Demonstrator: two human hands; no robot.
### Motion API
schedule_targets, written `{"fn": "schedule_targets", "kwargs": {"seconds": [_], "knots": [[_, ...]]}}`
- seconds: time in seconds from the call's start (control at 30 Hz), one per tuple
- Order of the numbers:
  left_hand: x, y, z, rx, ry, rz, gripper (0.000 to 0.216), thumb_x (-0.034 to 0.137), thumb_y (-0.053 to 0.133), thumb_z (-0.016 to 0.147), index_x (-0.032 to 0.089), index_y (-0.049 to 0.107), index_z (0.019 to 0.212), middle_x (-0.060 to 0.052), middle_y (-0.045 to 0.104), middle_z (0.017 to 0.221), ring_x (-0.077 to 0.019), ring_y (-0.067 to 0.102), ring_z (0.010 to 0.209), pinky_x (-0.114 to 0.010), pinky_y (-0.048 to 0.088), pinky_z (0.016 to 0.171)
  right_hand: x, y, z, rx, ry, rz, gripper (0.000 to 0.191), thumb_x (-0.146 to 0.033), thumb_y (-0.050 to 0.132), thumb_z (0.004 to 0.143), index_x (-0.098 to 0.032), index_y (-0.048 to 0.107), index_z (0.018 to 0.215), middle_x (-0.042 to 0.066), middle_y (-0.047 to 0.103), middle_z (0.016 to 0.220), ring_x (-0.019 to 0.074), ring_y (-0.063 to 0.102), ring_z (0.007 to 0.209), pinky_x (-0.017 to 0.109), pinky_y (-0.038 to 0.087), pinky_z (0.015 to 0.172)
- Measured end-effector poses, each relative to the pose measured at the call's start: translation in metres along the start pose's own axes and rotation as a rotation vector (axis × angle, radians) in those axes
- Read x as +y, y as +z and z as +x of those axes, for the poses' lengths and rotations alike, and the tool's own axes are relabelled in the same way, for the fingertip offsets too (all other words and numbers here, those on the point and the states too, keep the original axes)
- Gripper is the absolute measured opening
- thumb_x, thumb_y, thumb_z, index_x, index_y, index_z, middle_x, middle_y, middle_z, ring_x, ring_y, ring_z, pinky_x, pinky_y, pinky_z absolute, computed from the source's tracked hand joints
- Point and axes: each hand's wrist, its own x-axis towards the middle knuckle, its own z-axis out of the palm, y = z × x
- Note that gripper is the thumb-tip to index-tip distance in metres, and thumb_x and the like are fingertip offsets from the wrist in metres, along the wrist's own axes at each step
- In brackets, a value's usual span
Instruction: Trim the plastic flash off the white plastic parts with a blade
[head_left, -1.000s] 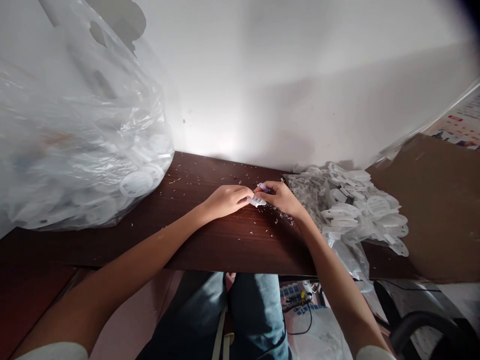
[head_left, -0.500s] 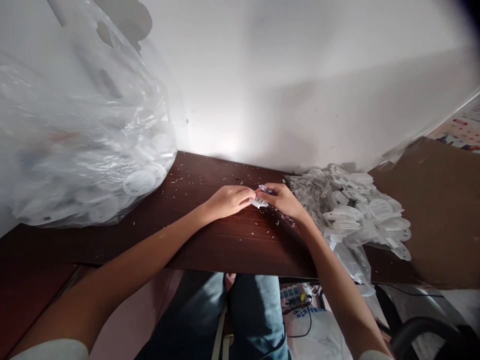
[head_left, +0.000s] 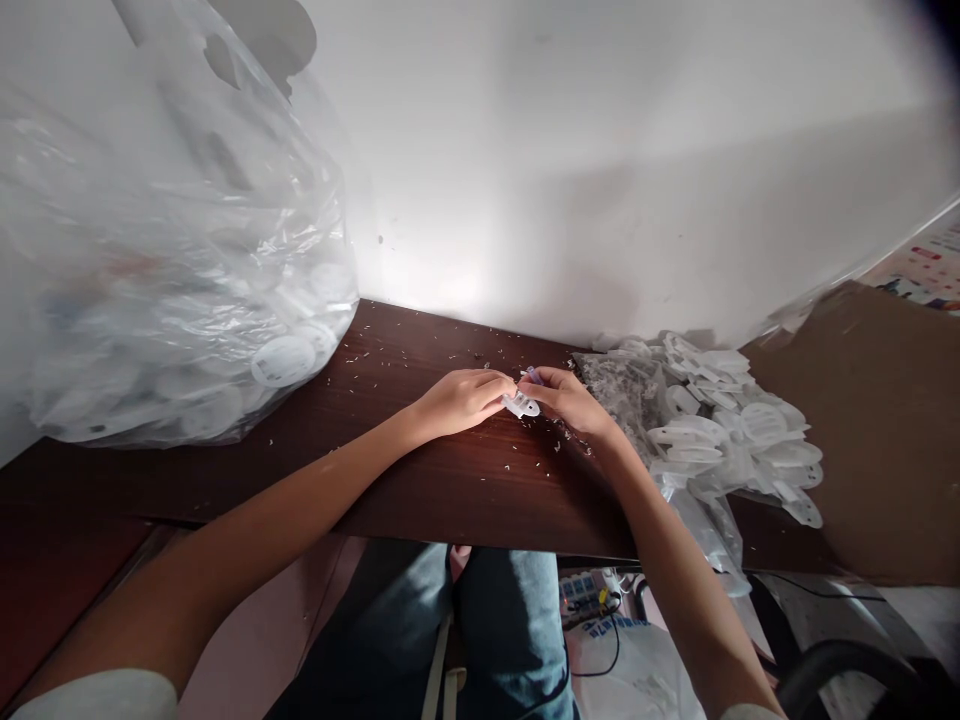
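Over the middle of the dark table, my left hand (head_left: 474,398) is closed on a small white plastic piece (head_left: 523,405) with a rounded end and a hole. My right hand (head_left: 562,397) meets it from the right, its fingers pinched round a small purple tool (head_left: 535,376). Only the tool's top end shows, so I cannot tell its kind. Where tool and piece meet is hidden by my fingertips. Tiny white shavings (head_left: 556,448) lie on the table below and around my hands.
A large clear plastic bag (head_left: 187,300) full of white pieces stands at the left. On the right is a heap of white plastic pieces (head_left: 765,425) on clear plastic, beside a brown cardboard sheet (head_left: 885,430). A power strip (head_left: 581,590) with cables lies below the table edge.
The white piece has turned slightly, so its rounded end with the hole shows more. My right fingers and the purple tool have shifted a little. The whole view has moved slightly.
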Motion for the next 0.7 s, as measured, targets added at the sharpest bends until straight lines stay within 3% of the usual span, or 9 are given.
{"fn": "schedule_targets", "kwargs": {"seconds": [0.23, 0.7], "knots": [[0.002, -0.001, 0.001, 0.006, 0.066, 0.015, 0.015, 0.012, 0.063, 0.097, 0.021, 0.065, 0.109, -0.008, 0.078, 0.112, -0.0210, 0.077, 0.104, -0.037, 0.065, 0.089, 0.003, 0.002, 0.002, -0.118, 0.147, 0.243, 0.036, -0.045, 0.085, 0.074, -0.020, 0.061, 0.082, -0.010, 0.036, 0.057, 0.0058, 0.021, 0.049, 0.025, 0.012, 0.046], [0.006, -0.004, 0.005, -0.039, 0.001, -0.057, 0.036, 0.010, 0.070, 0.089, 0.022, 0.058, 0.121, -0.012, 0.074, 0.114, -0.0254, 0.073, 0.106, -0.042, 0.063, 0.090, 0.016, 0.005, 0.008, -0.088, 0.157, 0.340, 0.036, -0.048, 0.086, 0.074, -0.020, 0.062, 0.073, -0.009, 0.032, 0.054, 0.0066, 0.021, 0.048, 0.024, 0.018, 0.042]]}}
